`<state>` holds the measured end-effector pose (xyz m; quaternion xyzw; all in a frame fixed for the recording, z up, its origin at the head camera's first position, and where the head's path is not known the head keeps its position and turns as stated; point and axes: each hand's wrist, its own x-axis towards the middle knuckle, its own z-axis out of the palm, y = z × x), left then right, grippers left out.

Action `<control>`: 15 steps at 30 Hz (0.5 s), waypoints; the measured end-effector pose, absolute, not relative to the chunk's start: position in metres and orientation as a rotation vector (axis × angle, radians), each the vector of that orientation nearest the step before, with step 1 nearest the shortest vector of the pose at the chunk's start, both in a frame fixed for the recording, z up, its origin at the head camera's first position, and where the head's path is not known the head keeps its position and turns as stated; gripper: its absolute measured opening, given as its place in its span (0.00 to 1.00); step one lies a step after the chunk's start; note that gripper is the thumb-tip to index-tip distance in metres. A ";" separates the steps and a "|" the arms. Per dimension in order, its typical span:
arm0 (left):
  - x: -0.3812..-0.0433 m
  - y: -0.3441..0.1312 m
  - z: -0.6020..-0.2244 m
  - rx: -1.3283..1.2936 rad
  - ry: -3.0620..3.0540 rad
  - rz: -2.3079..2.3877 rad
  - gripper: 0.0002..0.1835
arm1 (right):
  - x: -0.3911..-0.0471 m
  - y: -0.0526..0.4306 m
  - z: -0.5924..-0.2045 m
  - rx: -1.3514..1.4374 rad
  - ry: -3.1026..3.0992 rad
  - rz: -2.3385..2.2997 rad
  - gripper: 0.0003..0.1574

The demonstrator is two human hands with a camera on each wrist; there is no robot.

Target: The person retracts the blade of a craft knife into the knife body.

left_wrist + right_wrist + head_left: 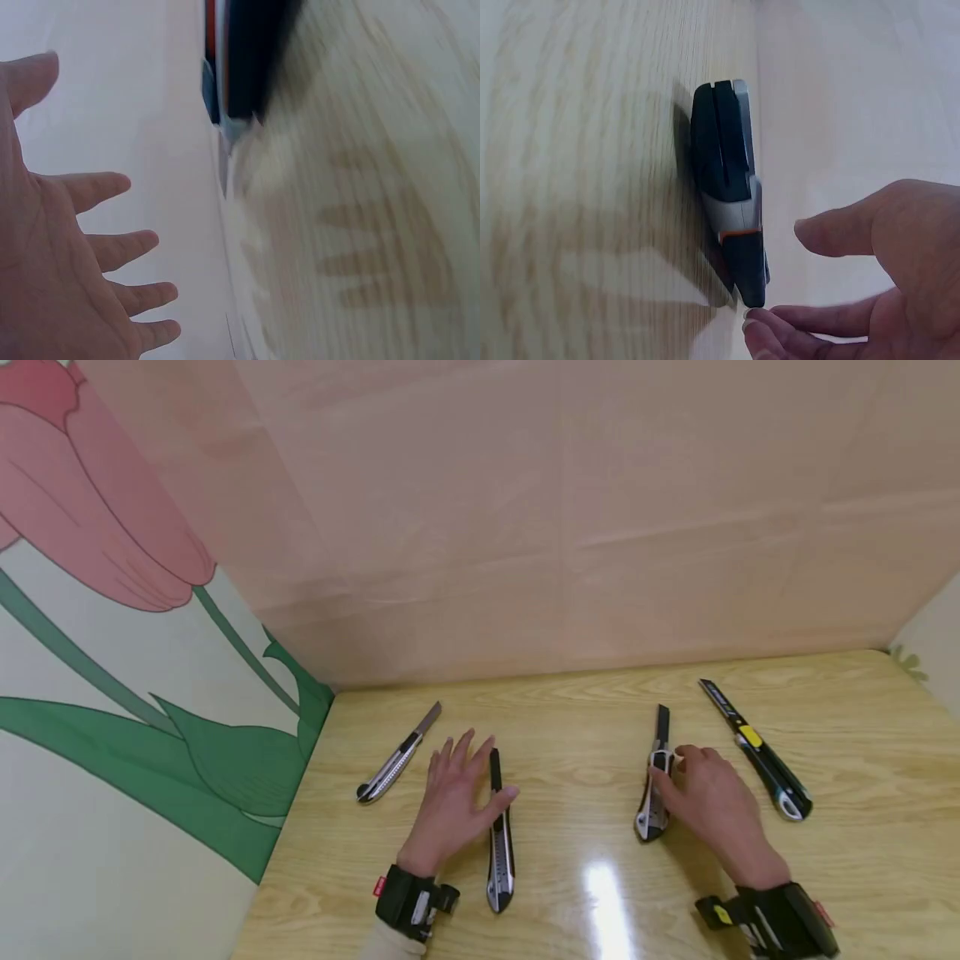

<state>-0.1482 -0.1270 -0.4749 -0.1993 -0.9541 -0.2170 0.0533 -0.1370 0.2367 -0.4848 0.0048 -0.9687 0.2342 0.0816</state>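
Observation:
My left hand hovers over the table with its fingers spread, holding nothing. A black-and-grey utility knife lies beside it, partly under the thumb in the head view. To its left, a slim silver utility knife lies slanted with its blade extended. My right hand is at another grey-and-black utility knife, its thumb overlapping the handle in the head view. In the right wrist view, the thumb stands apart from that knife, with fingertips right at its dark end. Farther right lies a black utility knife with a yellow slider.
The wood-grain table ends at a pinkish cloth backdrop. A wall with a printed tulip stands at the left. Each wrist wears a black camera strap. Light glares off the tabletop between the hands.

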 end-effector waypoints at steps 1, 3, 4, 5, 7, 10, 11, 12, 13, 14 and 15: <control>-0.148 -0.125 -0.474 -0.614 -2.898 -0.672 0.45 | -0.138 0.236 -0.484 -0.002 -2.904 0.731 0.37; -0.147 -0.121 -0.472 -0.624 -2.895 -0.724 0.44 | -0.139 0.234 -0.482 -0.031 -2.924 0.783 0.35; -0.147 -0.119 -0.471 -0.629 -2.894 -0.754 0.44 | -0.140 0.233 -0.481 -0.046 -2.933 0.801 0.35; -0.146 -0.117 -0.470 -0.638 -2.887 -0.789 0.43 | -0.141 0.232 -0.480 -0.060 -2.946 0.817 0.35; -0.145 -0.114 -0.468 -0.654 -2.881 -0.866 0.43 | -0.143 0.230 -0.479 -0.092 -2.979 0.829 0.35; -0.142 -0.109 -0.464 -0.688 -2.881 -1.029 0.41 | -0.146 0.229 -0.479 -0.151 -3.030 0.837 0.37; -0.140 -0.107 -0.462 -0.700 -2.879 -1.097 0.41 | -0.147 0.228 -0.480 -0.167 -3.045 0.841 0.38; -0.139 -0.105 -0.461 -0.712 -2.877 -1.158 0.40 | -0.148 0.228 -0.480 -0.182 -3.056 0.840 0.38; -0.138 -0.103 -0.460 -0.725 -2.874 -1.214 0.40 | -0.149 0.228 -0.481 -0.199 -3.066 0.838 0.39; -0.137 -0.101 -0.459 -0.740 -2.870 -1.258 0.39 | -0.150 0.227 -0.482 -0.214 -3.072 0.834 0.41; -0.136 -0.098 -0.458 -0.758 -2.861 -1.303 0.39 | -0.150 0.227 -0.482 -0.218 -3.074 0.826 0.42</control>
